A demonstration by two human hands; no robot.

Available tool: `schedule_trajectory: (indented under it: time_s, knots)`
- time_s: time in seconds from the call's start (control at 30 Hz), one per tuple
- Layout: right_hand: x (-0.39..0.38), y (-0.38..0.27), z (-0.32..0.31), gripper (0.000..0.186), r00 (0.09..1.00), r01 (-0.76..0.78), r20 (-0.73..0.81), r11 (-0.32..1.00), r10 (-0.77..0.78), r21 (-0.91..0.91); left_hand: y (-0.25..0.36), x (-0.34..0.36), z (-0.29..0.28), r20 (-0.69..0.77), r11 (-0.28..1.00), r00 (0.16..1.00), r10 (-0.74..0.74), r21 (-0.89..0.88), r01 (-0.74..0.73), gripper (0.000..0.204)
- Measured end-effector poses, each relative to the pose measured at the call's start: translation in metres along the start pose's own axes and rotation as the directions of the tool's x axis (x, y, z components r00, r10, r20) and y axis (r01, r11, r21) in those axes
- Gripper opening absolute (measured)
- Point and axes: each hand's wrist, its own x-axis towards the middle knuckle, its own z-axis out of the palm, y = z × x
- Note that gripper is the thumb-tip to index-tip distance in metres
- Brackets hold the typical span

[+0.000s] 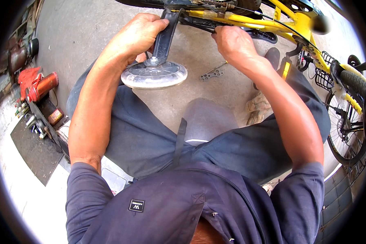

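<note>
Left grip (137, 35) clasps a black bracket (163, 44), long axis pointing bodyward, wheel (154, 78) nearest; right grip (236, 44) unclear.

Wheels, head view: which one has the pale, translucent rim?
The small wheel at the lower end of the black bracket held by the left hand; the spoked bicycle wheel at far right has a black tyre instead.

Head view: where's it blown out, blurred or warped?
Head view, lower left: pale surface washed out; head view, upper right: blurred dark patch over the yellow bicycle frame; head view, corners: black fisheye vignette; head view, upper middle: training wheel reads fairly sharp.
</note>
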Motion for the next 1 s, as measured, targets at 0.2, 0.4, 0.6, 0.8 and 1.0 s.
schedule_trajectory:
  time_s: [0.2,0.4,0.6,0.8,1.0]
  knots:
    - [0.017,0.009,0.021,0.023,0.994,-0.052,0.104,0.997,0.046,0.056,0.003,0.001,0.0,0.026,0.999,1.0,-0.016,-0.041,0.017,0.029]
    - [0.01,0.012,0.002,0.023,0.991,-0.061,0.121,0.997,0.054,0.057,0.008,-0.003,0.001,0.03,0.999,0.999,-0.015,-0.044,0.016,0.028]
    - [-0.022,0.015,-0.01,0.029,0.99,0.023,0.134,0.983,-0.048,0.181,0.005,0.001,0.002,0.025,0.998,1.0,-0.003,-0.059,0.004,0.028]
    - [-0.031,0.001,-0.027,0.036,0.975,-0.175,0.197,0.907,0.105,0.383,0.004,0.0,-0.002,0.041,0.994,0.998,-0.042,-0.098,0.046,0.028]
    - [-0.036,0.001,-0.041,0.038,0.975,-0.218,0.088,0.803,0.204,0.554,0.006,-0.002,-0.001,0.043,0.996,0.999,-0.014,-0.092,0.018,0.028]
